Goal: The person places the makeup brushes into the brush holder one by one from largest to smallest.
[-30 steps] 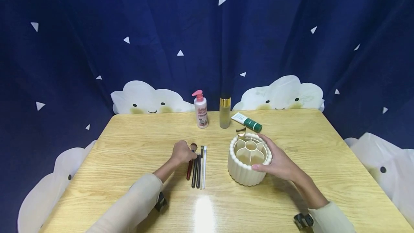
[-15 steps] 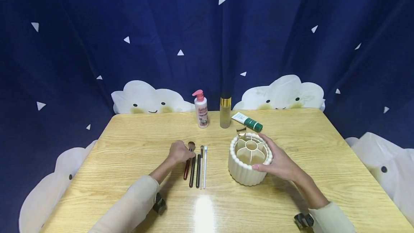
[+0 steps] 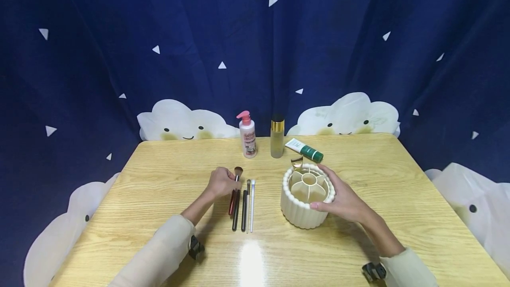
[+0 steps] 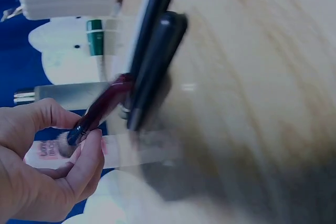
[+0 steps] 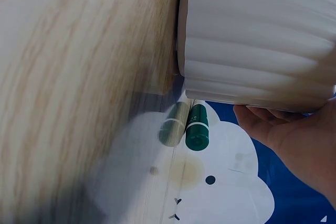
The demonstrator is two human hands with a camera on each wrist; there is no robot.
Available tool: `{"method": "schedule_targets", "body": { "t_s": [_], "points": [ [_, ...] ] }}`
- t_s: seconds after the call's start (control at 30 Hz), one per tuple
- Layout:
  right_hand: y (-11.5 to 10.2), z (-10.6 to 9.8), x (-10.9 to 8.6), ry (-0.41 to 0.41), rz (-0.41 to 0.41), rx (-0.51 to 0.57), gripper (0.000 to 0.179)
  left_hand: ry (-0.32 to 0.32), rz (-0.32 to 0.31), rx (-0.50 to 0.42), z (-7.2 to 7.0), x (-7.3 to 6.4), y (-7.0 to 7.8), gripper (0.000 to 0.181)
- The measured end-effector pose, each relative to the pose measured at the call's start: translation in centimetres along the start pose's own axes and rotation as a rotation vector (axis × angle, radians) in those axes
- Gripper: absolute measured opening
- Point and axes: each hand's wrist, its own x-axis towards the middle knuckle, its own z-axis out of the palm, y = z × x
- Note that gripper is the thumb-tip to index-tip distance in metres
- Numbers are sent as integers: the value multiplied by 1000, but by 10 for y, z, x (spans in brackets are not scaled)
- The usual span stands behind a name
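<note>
My left hand (image 3: 221,183) pinches a makeup brush (image 4: 107,100) with a dark red handle between thumb and fingers, close to its bristle end. Beside it on the table lies a black-handled brush (image 3: 235,216), then another black stick (image 3: 244,211) and two slim brushes, one with a brown tip (image 3: 248,207) and one white (image 3: 252,209). My right hand (image 3: 346,198) grips the side of a cream ribbed organizer (image 3: 303,214), thumb over its beaded rim. Inside are divided compartments; a shiny gold piece resembling an eyelash curler (image 3: 297,163) sticks up at its back.
Behind stand a white pump bottle (image 3: 249,138) with a pink top and a clear bottle (image 3: 277,138) with a gold and black cap. A green and white tube (image 3: 304,149) lies to their right. A blue curtain (image 3: 255,48) hangs past the table's far edge.
My left hand first drew the red brush and a black one leftward, apart from the others. Now the red brush has shifted away from me in its pinch. The right hand and organizer stay put.
</note>
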Motion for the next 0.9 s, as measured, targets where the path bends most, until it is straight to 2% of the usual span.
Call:
{"method": "schedule_targets", "body": {
  "t_s": [0.2, 0.3, 0.43, 0.67, 0.9],
  "points": [
    [-1, 0, 0, -2, 16, 0, 108, -27, 35, -64, -10, -4, 18, 17],
    [-1, 0, 0, -4, 20, -3, 108, -33, 64, -105, -16, -7, 29, 9],
    [0, 0, 0, 0, 13, -8, 108, -32, 124, -179, -19, -9, 46, 9],
    [1, 0, 0, 0, 16, -8, 107, 8, 253, -310, -15, -13, 73, 9],
    [-1, 0, 1, -8, 22, -17, 109, 23, 302, -370, -7, -15, 89, 10]
  ]
}}
